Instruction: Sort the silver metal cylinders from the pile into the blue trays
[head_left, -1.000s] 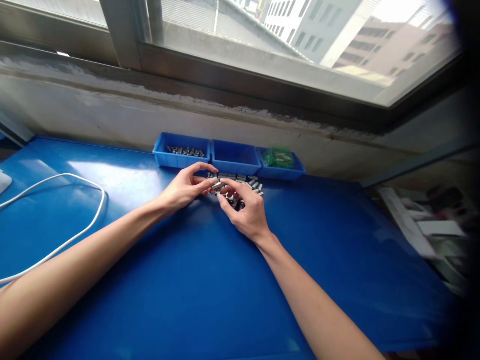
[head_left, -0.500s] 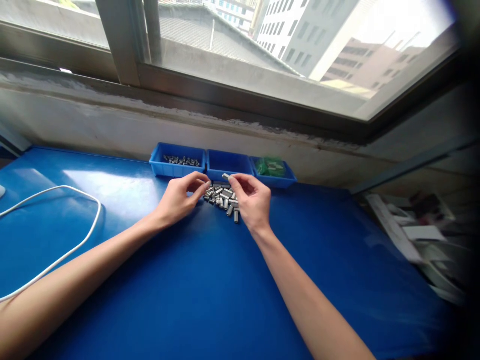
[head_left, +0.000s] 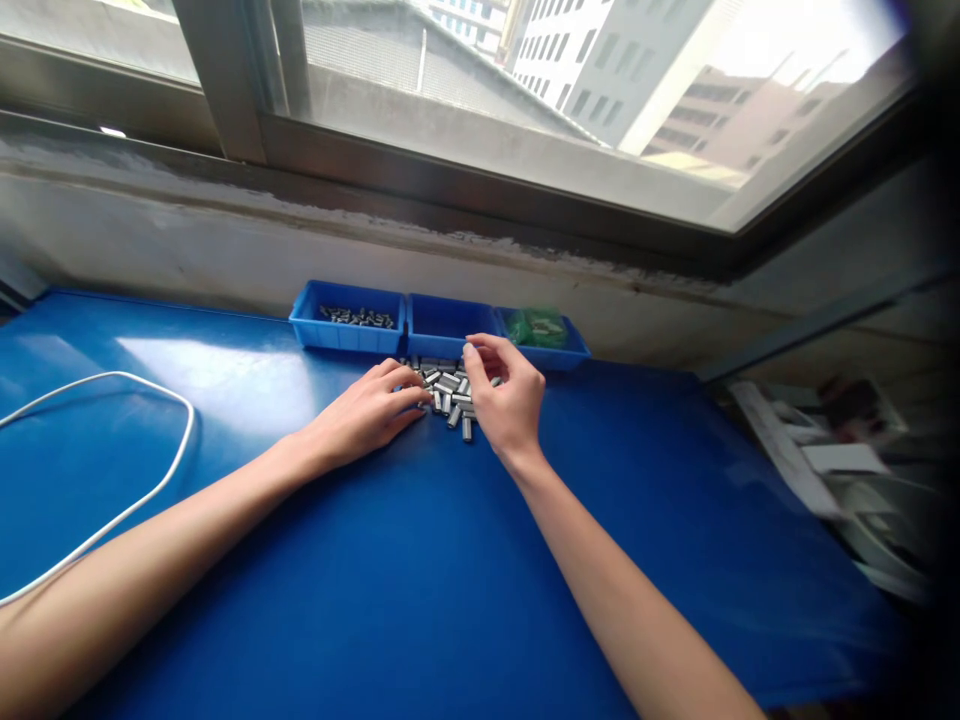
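Observation:
A small pile of short silvery metal cylinders (head_left: 448, 386) lies on the blue tabletop, between my two hands. My left hand (head_left: 379, 405) rests at the pile's left side, palm down, fingers spread a little apart and fingertips over the nearest pieces. At the pile's right edge is my right hand (head_left: 508, 392), raised slightly, with thumb and forefinger pinched together. Whatever is between those fingertips is hidden from me. One cylinder (head_left: 467, 429) lies at the near end of the pile.
Behind the pile stand three joined blue bins: the left bin (head_left: 300, 322) holds small metal parts, the middle bin (head_left: 450, 318) shows a bare floor, the right one holds a green bag (head_left: 537, 327). A white cable (head_left: 184, 440) curves across the left side, under a window.
My left hand has gone from a near pinch to lying flatter, fingers spread over the pile. The cylinder that showed in my right hand's pinch is out of sight now. The view has shifted slightly.

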